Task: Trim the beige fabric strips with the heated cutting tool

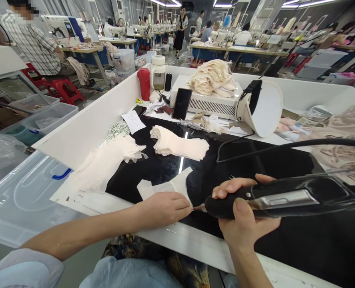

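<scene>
My right hand (246, 212) is wrapped round a black handheld tool (285, 196) with a metal plate along its side. The tool's thin tip points left, to the fingertips of my left hand (168, 208). Those fingers are pressed together on the lower edge of a pale, curved fabric piece (180, 184), which lies on the black glossy surface (204, 172). Beyond it sits a stack of cream cut pieces (180, 144). Another pile of cream pieces (102, 164) rests at the left edge of the surface.
A white machine (213, 106) carries folded cream fabric. Near it are a phone (181, 104), a red flask (144, 84), a glass jar (158, 74) and a white funnel-shaped hood (265, 108). Black cables cross the right side. White walls border the table; people sit at sewing machines beyond.
</scene>
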`<state>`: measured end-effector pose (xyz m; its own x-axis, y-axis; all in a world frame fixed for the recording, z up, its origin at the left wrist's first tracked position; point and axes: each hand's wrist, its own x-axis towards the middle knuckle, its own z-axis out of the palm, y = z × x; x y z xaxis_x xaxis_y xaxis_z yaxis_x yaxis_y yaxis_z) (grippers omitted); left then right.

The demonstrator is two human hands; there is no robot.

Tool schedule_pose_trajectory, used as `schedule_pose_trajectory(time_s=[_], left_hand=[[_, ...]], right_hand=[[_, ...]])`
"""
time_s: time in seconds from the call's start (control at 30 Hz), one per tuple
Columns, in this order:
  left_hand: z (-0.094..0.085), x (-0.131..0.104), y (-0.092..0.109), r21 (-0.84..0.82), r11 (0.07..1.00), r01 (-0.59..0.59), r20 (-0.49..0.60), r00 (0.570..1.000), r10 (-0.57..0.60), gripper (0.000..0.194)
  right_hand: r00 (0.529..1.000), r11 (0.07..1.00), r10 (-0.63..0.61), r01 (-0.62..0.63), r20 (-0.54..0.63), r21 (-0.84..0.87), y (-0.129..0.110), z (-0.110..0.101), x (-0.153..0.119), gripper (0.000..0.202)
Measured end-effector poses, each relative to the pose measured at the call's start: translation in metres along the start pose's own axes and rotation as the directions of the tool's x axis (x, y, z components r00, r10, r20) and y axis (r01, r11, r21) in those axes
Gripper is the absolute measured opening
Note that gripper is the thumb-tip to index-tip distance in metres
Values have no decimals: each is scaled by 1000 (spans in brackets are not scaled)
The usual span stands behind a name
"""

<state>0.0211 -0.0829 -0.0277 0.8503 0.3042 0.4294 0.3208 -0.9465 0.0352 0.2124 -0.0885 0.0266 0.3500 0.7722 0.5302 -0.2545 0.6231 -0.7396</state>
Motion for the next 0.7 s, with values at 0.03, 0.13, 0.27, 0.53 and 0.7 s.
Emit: schedule_pose_trajectory(time_s=[0.03,0.13,0.27,0.53,0.7], left_hand=[[-1,0,0,-5,1000,9,-8,1000,-9,23],[-4,0,1,5,999,49,-3,999,-49,22],[-3,-1,1,33,996,78,13,997,-78,23],[-5,-1,3,5,995,99,14,995,-99,24],[-4,-4,3,-7,990,142,23,990,-141,21]], right_hand=[[1000,1000,-2,2,1,-1,0,0,0,44],[1000,1000,-6,6,2,-3,0,0,0,45],[1000,1000,-3,3,-3,-5,0,0,-1,45],[1000,1000,-4,3,-10,-31,-1,1,-1,46],[1000,1000,4,-5,-19,-22,-2,2,-1,46]])
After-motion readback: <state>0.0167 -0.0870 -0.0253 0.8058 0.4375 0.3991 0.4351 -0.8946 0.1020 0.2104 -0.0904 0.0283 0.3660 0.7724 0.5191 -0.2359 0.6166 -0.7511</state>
